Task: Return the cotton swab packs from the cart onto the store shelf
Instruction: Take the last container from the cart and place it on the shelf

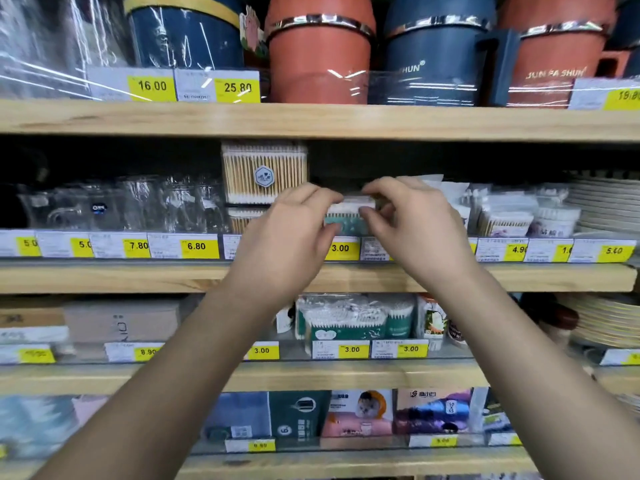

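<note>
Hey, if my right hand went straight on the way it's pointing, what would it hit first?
Right hand meets the cotton swab pack its fingers pinch, shared with the left hand. Behind, the shelf gap looks dark and free, though depth is unclear.

Teal-and-white cotton swab pack point(348, 220) on a pale wood shelf point(173, 277), yellow price tags point(341, 248) below it, a terracotta-orange bucket point(318, 53) and a silver-banded navy bucket point(433, 57) above it, a tan-stemmed swab box point(265, 168) to its left.

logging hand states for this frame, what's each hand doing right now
left hand: pinching the cotton swab pack at the shelf.
right hand: pinching the same pack.
</note>
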`<state>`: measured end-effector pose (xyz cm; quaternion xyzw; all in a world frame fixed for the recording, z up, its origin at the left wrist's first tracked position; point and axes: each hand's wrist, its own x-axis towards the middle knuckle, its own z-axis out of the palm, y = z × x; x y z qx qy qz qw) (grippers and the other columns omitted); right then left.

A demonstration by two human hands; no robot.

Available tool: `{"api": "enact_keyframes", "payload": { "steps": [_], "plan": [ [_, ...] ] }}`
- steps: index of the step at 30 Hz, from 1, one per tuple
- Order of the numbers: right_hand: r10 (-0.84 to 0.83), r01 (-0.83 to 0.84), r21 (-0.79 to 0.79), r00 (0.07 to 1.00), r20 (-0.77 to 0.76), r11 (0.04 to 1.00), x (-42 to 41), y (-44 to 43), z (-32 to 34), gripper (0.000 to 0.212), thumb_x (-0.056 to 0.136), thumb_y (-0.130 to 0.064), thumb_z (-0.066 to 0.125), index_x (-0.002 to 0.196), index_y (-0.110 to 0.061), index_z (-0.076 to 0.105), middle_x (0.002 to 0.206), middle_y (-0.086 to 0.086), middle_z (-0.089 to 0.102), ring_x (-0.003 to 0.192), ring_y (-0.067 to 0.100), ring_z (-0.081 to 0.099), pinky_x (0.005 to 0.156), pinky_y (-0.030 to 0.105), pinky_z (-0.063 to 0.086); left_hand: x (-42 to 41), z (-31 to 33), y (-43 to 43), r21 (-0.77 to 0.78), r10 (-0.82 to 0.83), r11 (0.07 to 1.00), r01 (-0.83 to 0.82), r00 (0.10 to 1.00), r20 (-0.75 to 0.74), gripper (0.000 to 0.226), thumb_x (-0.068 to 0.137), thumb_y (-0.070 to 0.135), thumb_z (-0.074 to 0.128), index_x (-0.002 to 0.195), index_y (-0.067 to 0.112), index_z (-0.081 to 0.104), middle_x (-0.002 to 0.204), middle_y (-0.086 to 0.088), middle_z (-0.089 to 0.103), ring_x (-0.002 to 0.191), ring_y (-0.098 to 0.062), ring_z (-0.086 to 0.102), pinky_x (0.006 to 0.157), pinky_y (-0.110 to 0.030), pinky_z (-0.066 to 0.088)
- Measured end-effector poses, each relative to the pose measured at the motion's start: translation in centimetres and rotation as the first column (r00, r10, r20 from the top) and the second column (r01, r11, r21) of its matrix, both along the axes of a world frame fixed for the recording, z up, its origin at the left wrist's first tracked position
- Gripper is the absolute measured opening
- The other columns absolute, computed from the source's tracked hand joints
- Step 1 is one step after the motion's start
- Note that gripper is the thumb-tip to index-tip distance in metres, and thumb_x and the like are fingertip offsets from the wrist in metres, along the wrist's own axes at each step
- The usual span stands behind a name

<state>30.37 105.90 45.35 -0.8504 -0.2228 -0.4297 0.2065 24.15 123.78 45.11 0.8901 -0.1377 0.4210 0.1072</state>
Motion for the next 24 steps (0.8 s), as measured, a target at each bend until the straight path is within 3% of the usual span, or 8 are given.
{"api": "enact_keyframes", "payload": {
  "steps": [2,5,7,9,12,16,20,24],
  "plan": [
    [0.121,-0.123,0.090,0.992,0.030,0.988,-1.7,0.2,-1.4,0.021,0.092,-0.035,0.067,0.112,-0.030,0.069,0.101,-0.008,0.068,0.086,0.014,0.069,0.076,0.038,0.057,-2.4,-1.4,2.2,-0.122,-0.096,0.987,0.101,0.994,0.050,0.030,0.096,0.038,0.062,0.125,0.029,0.063,0.121,0.014,0.062,0.107,-0.006,0.062,0.083,-0.033,0.055],
    [0.312,-0.295,0.207,0.949,-0.051,0.933,-4.4,1.2,-4.2,0.020,0.092,-0.033,0.072,0.110,-0.026,0.072,0.099,-0.012,0.071,0.083,0.004,0.069,0.071,0.022,0.050,-5.7,-4.5,5.7,-0.364,-0.141,0.920,0.141,0.990,0.028,0.024,0.090,0.035,0.071,0.113,0.029,0.069,0.110,0.020,0.066,0.078,0.003,0.067,0.070,-0.009,0.048],
    [0.390,-0.344,0.259,0.908,-0.152,0.903,-5.4,2.5,-6.6,0.018,0.090,-0.032,0.075,0.108,-0.027,0.073,0.096,-0.014,0.073,0.084,0.002,0.070,0.070,0.011,0.046,-7.0,-7.0,8.0,-0.488,-0.116,0.868,0.092,0.993,-0.020,0.020,0.087,0.031,0.074,0.107,0.031,0.070,0.104,0.020,0.069,0.078,0.007,0.067,0.065,-0.004,0.045],
    [0.417,-0.348,0.279,0.874,-0.250,0.895,-5.6,4.4,-9.1,0.017,0.089,-0.032,0.076,0.105,-0.028,0.073,0.093,-0.016,0.074,0.084,0.001,0.070,0.069,0.006,0.044,-7.3,-9.6,10.5,-0.514,-0.033,0.858,-0.018,0.995,-0.090,0.016,0.086,0.032,0.075,0.102,0.033,0.070,0.100,0.020,0.072,0.074,0.013,0.064,0.065,-0.001,0.041],
    [0.410,-0.333,0.253,0.831,-0.377,0.908,-4.9,7.6,-12.4,0.020,0.087,-0.034,0.077,0.106,-0.028,0.072,0.094,-0.014,0.076,0.082,0.001,0.070,0.075,0.017,0.052,-6.5,-12.9,13.4,-0.528,0.055,0.836,-0.149,0.980,-0.189,0.018,0.085,0.032,0.076,0.102,0.027,0.072,0.096,0.016,0.074,0.085,0.006,0.066,0.066,-0.001,0.041],
    [0.365,-0.292,0.219,0.763,-0.533,0.931,-3.7,12.0,-14.9,0.034,0.088,-0.039,0.075,0.118,-0.023,0.070,0.106,-0.009,0.077,0.096,0.012,0.073,0.087,0.031,0.056,-4.5,-15.6,15.2,-0.461,0.104,0.862,-0.210,0.964,-0.246,0.020,0.083,0.028,0.079,0.098,0.021,0.067,0.099,0.005,0.068,0.089,-0.011,0.065,0.074,-0.010,0.043],
    [0.267,-0.234,0.133,0.766,-0.585,0.963,-2.5,15.5,-15.4,0.047,0.088,-0.044,0.071,0.128,-0.020,0.064,0.120,0.000,0.074,0.106,0.022,0.071,0.088,0.035,0.056,-2.4,-16.2,15.8,-0.363,0.124,0.901,-0.238,0.942,-0.311,0.032,0.083,0.024,0.078,0.112,0.013,0.068,0.105,-0.006,0.068,0.094,-0.020,0.066,0.082,-0.025,0.047],
    [0.142,-0.169,0.001,0.822,-0.552,0.986,-1.8,17.4,-14.8,0.048,0.090,-0.049,0.065,0.129,-0.021,0.059,0.117,0.007,0.073,0.100,0.032,0.071,0.075,0.039,0.059,-0.7,-16.3,15.8,-0.355,0.076,0.907,-0.225,0.918,-0.388,0.032,0.086,0.017,0.072,0.117,0.015,0.067,0.109,-0.011,0.070,0.099,-0.030,0.069,0.084,-0.041,0.057]
  ]
}}
